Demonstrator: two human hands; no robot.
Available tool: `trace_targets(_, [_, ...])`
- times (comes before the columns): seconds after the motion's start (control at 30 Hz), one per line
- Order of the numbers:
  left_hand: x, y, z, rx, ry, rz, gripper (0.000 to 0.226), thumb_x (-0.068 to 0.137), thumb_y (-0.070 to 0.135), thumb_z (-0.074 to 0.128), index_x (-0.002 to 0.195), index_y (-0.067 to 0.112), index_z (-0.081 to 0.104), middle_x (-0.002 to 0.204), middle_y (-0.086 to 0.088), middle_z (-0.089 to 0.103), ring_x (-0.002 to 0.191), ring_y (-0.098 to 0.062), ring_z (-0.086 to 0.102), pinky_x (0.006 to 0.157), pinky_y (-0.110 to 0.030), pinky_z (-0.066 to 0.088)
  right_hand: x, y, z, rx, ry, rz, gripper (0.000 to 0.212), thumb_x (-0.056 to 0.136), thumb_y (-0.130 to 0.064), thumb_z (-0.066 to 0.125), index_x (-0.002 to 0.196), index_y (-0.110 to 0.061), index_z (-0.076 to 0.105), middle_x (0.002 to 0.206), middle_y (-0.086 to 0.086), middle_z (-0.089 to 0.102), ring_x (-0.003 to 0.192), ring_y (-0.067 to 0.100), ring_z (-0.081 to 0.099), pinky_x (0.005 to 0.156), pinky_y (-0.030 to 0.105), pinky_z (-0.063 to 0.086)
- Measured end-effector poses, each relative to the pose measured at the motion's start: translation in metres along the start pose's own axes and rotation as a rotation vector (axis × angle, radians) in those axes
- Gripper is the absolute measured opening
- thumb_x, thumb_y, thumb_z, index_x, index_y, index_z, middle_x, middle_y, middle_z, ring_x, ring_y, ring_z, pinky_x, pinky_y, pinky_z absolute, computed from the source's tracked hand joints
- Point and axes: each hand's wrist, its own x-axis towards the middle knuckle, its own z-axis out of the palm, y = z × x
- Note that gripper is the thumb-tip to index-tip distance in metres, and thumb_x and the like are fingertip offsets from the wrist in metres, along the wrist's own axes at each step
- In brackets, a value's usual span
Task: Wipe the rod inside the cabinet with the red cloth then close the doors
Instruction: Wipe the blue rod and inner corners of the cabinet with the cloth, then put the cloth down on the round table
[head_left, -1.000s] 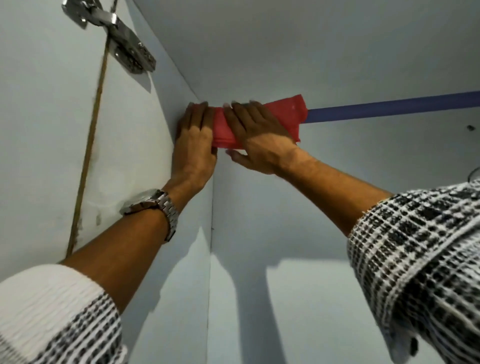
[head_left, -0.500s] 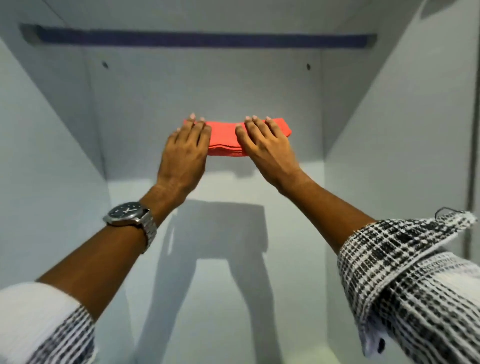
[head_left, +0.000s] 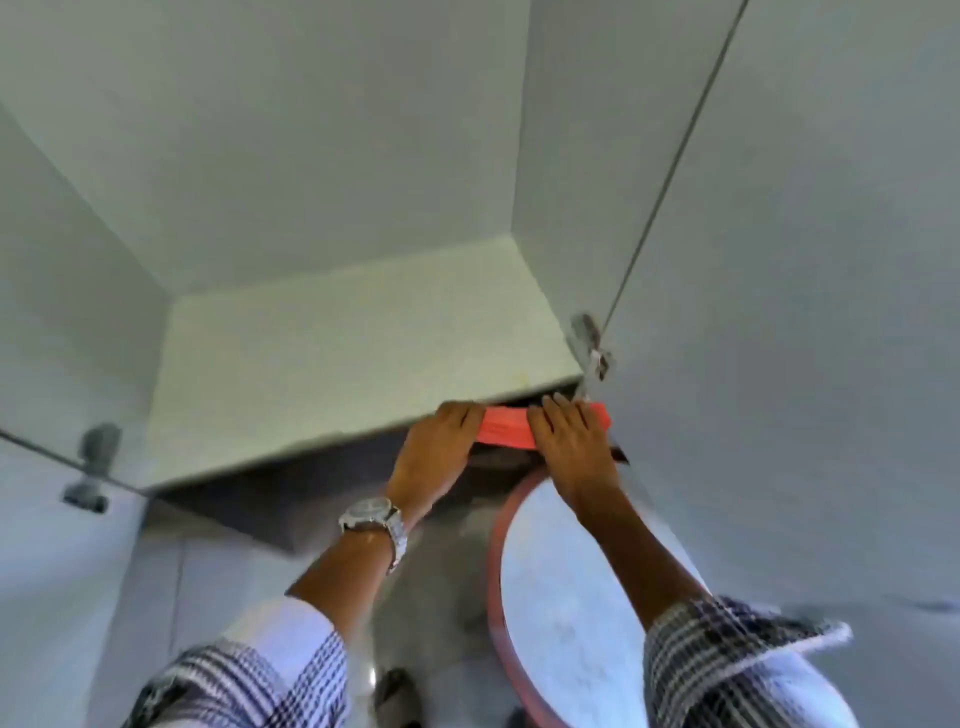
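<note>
White cabinet interior, now viewed downward with its rod out of frame: left hand and right hand, fingers clenched on the folded red cloth, have lowered it to the floor panel's front edge.

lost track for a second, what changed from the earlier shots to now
The folded red cloth left the blue rod and came down and out, to the front edge of the white cabinet floor. The rod is out of view now. Both the left hand and right hand kept hold of the cloth throughout.
</note>
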Motion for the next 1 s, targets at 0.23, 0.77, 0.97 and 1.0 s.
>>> trace_targets(0.23, [-0.045, 0.045, 0.229, 0.121, -0.246, 0.238, 0.039, 0.088, 0.005, 0.047, 0.12, 0.011, 0.068, 0.119, -0.005, 0.073, 0.107, -0.021, 0.07, 0.063, -0.031, 0.063, -0.15, 0.017, 0.2, 0.115, -0.278, 0.014, 0.042, 0.078, 0.006, 0.078, 0.119, 0.0, 0.069, 0.122, 0.023, 0.068, 0.115, 0.041, 0.065, 0.097, 0.054, 0.054])
trace_targets(0.77, [-0.077, 0.064, 0.284, 0.013, -0.549, 0.109, 0.047, 0.097, 0.018, 0.052, 0.143, 0.018, 0.045, 0.161, -0.005, 0.031, 0.152, -0.024, 0.022, 0.119, -0.045, 0.033, -0.259, 0.013, 0.244, 0.452, -0.522, 0.441, 0.071, 0.103, -0.036, 0.054, 0.16, -0.016, 0.016, 0.166, 0.013, 0.017, 0.149, 0.03, 0.028, 0.121, 0.042, 0.031])
trace_targets(0.97, [0.023, 0.132, 0.018, -0.19, 0.024, 0.372, 0.043, 0.085, 0.011, 0.069, 0.128, 0.007, 0.063, 0.131, -0.016, 0.064, 0.117, -0.037, 0.063, 0.085, -0.046, 0.058, -0.197, -0.007, 0.021, 0.484, 0.479, 0.664, 0.039, 0.096, -0.009, 0.066, 0.132, -0.007, 0.053, 0.134, 0.015, 0.053, 0.125, 0.031, 0.053, 0.103, 0.044, 0.05])
trace_targets(1.0, [0.035, 0.15, -0.033, -0.206, 0.141, 0.446, 0.044, 0.086, 0.011, 0.067, 0.129, 0.007, 0.062, 0.131, -0.015, 0.064, 0.117, -0.036, 0.063, 0.085, -0.045, 0.058, -0.189, -0.004, -0.019, 0.472, 0.646, 0.675, 0.04, 0.093, -0.01, 0.067, 0.131, -0.006, 0.053, 0.136, 0.016, 0.051, 0.129, 0.032, 0.05, 0.107, 0.042, 0.046])
